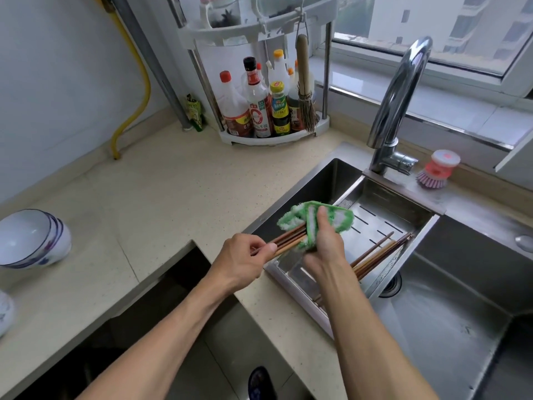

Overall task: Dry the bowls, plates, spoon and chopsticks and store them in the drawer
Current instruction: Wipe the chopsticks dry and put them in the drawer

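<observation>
My left hand pinches one end of a bundle of brown wooden chopsticks above the sink's front-left corner. My right hand grips a green and white cloth that is wrapped round the bundle's far end. Several more chopsticks lie slanted in the steel drain tray set in the sink. A stack of white bowls with blue rims lies tipped on its side on the counter at the far left. Part of another white dish shows at the left edge.
A tall chrome faucet stands behind the sink, a pink dish brush beside it. A white corner rack holds sauce bottles and a hanging brush. A dark opening lies below the counter's cut-out front edge.
</observation>
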Motion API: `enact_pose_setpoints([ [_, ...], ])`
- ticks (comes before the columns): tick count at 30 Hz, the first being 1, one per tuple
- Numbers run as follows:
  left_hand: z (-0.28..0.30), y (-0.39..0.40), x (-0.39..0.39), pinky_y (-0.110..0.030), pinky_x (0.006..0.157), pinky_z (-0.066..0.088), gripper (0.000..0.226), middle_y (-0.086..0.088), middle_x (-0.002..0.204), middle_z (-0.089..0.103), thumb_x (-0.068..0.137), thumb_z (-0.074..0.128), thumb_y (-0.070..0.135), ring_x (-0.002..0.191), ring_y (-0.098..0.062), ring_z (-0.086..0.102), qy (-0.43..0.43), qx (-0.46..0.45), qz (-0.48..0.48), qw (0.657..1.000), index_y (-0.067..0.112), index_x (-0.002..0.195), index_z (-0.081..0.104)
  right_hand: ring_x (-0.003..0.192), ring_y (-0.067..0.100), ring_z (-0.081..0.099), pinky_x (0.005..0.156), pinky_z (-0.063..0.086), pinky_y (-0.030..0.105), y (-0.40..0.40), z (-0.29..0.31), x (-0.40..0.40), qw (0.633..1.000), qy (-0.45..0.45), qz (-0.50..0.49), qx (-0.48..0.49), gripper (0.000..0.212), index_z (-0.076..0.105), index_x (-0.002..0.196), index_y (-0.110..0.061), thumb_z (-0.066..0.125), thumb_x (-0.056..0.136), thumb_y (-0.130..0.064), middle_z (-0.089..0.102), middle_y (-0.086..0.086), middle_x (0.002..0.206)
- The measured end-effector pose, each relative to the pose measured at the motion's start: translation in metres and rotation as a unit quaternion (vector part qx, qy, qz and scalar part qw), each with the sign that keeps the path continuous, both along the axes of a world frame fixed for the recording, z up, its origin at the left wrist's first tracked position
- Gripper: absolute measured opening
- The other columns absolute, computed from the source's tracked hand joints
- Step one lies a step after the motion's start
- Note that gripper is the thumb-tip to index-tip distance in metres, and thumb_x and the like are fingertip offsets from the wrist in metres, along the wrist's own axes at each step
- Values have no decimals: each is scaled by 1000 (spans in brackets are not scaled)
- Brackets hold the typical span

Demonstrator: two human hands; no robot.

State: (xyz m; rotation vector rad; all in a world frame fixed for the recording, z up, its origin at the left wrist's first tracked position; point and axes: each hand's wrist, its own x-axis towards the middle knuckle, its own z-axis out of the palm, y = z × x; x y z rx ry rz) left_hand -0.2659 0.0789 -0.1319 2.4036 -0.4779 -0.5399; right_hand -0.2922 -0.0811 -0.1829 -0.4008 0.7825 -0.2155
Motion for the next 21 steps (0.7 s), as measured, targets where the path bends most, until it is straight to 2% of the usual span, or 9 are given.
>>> enact_pose_setpoints([
  [2, 4, 2, 0, -18, 50, 48, 26, 3, 62, 66, 92, 68, 38, 49, -3, 57, 61, -48, 29, 997, 12, 91, 71, 97, 31, 73, 86, 58, 50, 1, 2, -5, 1000, -13, 24, -11, 32, 64, 118, -5, 62, 96, -28, 72, 17, 113],
  [5, 7, 4, 2, -21, 49, 48, 23, -5, 66, 71, 95, 65, 33, 43, -9, 56, 101, -52, 29, 993, 11, 92, 71, 96, 30, 73, 87, 57, 51, -1, 2, -9, 999, -38, 22, -10, 32, 64, 118, -6, 62, 94, -28, 72, 17, 113],
  [9, 2, -9, 1, -22, 46, 40, 31, -3, 58, 62, 101, 56, 33, 40, -8, 47, 50, -1, -17, 999, 10, 86, 71, 86, 30, 73, 77, 61, 47, 29, 2, -13, 999, -25, 37, -2, 27, 66, 110, -5, 63, 95, -27, 73, 18, 102],
  [12, -1, -5, -2, -29, 52, 37, 37, 3, 55, 52, 102, 53, 35, 45, -7, 42, 29, 36, -58, 997, 8, 81, 70, 79, 31, 74, 65, 62, 43, 34, 0, -18, 1000, 2, 29, 2, 25, 66, 108, -2, 63, 96, -24, 75, 16, 95],
  [15, 2, 12, -8, -26, 51, 38, 37, 6, 55, 50, 102, 51, 37, 46, -4, 43, 73, 34, -74, 994, 10, 86, 71, 83, 28, 74, 82, 60, 48, -5, -9, -9, 997, 26, -74, -1, 37, 61, 120, 0, 64, 95, -28, 74, 11, 97],
  [16, 1, 12, -8, -26, 51, 37, 38, 6, 55, 49, 102, 51, 37, 45, -4, 42, 73, 28, -66, 995, 9, 86, 71, 83, 27, 73, 84, 59, 49, -9, -9, -5, 995, 44, -90, -9, 37, 61, 117, 0, 64, 96, -30, 74, 10, 95],
  [18, 0, -1, -8, -28, 52, 34, 39, 5, 54, 48, 102, 52, 36, 44, -5, 40, 51, 19, -43, 998, 8, 82, 72, 77, 26, 71, 78, 60, 46, 9, -2, -4, 995, 75, -58, -40, 34, 62, 106, -3, 59, 98, -36, 71, 11, 90],
  [21, 1, -13, -6, -27, 51, 32, 41, 4, 54, 48, 102, 52, 34, 43, -6, 38, 43, 25, -17, 999, 5, 79, 70, 76, 27, 74, 71, 61, 46, 43, 4, -8, 998, 42, 6, -43, 29, 61, 105, -6, 52, 102, -33, 74, 12, 89],
])
